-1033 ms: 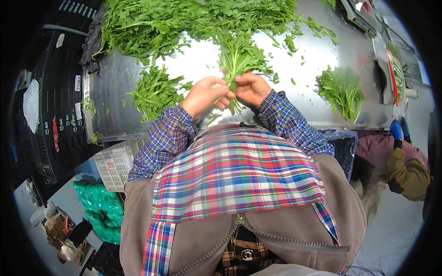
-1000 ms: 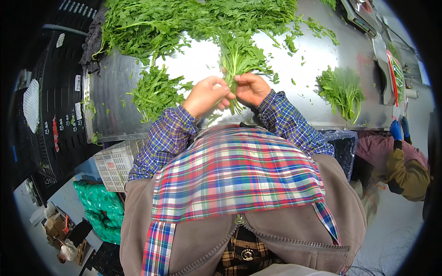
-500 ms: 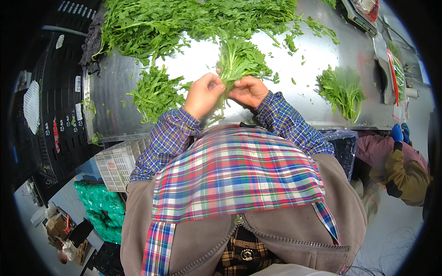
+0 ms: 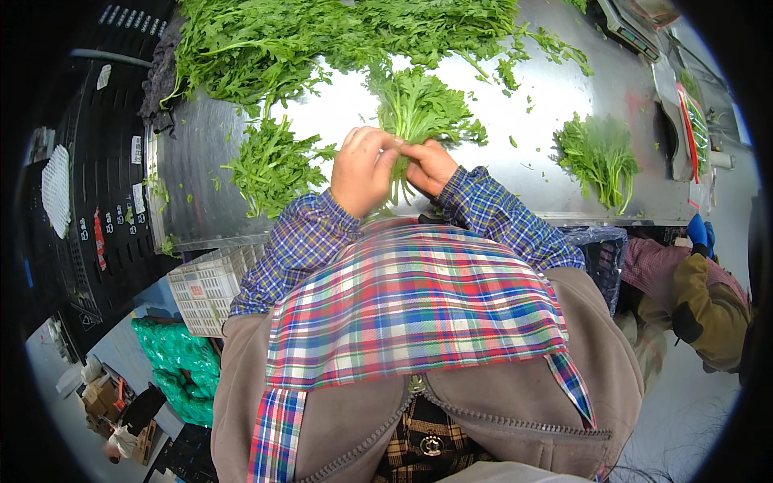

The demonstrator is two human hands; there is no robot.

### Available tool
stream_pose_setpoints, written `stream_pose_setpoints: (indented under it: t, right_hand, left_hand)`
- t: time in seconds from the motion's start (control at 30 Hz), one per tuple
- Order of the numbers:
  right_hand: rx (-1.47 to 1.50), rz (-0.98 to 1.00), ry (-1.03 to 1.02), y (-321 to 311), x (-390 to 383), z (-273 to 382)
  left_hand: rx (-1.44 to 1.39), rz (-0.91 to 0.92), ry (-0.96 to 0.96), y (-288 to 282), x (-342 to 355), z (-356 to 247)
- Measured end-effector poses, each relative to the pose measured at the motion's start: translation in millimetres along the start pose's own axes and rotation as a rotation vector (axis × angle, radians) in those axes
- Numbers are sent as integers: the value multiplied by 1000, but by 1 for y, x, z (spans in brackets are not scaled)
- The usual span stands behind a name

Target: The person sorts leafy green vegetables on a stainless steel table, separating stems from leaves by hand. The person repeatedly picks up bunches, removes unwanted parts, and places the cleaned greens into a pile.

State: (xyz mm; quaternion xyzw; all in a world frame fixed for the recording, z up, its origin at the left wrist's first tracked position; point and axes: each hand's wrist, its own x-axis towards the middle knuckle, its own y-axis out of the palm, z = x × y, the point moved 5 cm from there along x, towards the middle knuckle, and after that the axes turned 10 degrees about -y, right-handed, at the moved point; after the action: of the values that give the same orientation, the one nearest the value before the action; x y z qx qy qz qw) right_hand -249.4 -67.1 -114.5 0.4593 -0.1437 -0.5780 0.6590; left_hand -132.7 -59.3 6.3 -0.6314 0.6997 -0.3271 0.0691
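Observation:
Just above the near edge of the metal table (image 4: 515,173), a bunch of leafy greens (image 4: 423,105) is held with its leaves pointing away from me and its stems toward me. My left hand (image 4: 362,167) is closed round the stems from the left. From the right, my right hand (image 4: 431,167) is closed on the same stems, its thumb and fingers meeting those of the left hand. Left of my hands lies a smaller pile of greens (image 4: 274,165). A separate bunch (image 4: 597,161) rests on the table to the right.
A large heap of greens (image 4: 338,32) covers the far side of the table. At the far right stands a scale (image 4: 632,36). Black crates (image 4: 88,193) are stacked at the left, with a white crate (image 4: 205,290) below the table edge. A co-worker's sleeve (image 4: 708,302) shows at the right.
My left hand has turned over the stems, its back now more toward me. The right hand has shifted slightly left and closer to it. The co-worker's gloved hands have moved a little.

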Motion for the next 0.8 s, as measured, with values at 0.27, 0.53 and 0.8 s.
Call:
stream_pose_setpoints:
  t: [0.27, 0.53, 0.8]
  right_hand:
    - [137, -148, 160, -13, 5, -8]
    - [178, -157, 183, -9, 6, -7]
    - [142, -73, 246, -1, -1, 8]
  left_hand:
    - [-850, -564, -249, -111, 21, 34]
    - [91, 352, -811, -22, -17, 98]
    - [-310, 487, -933, 33, -20, 101]
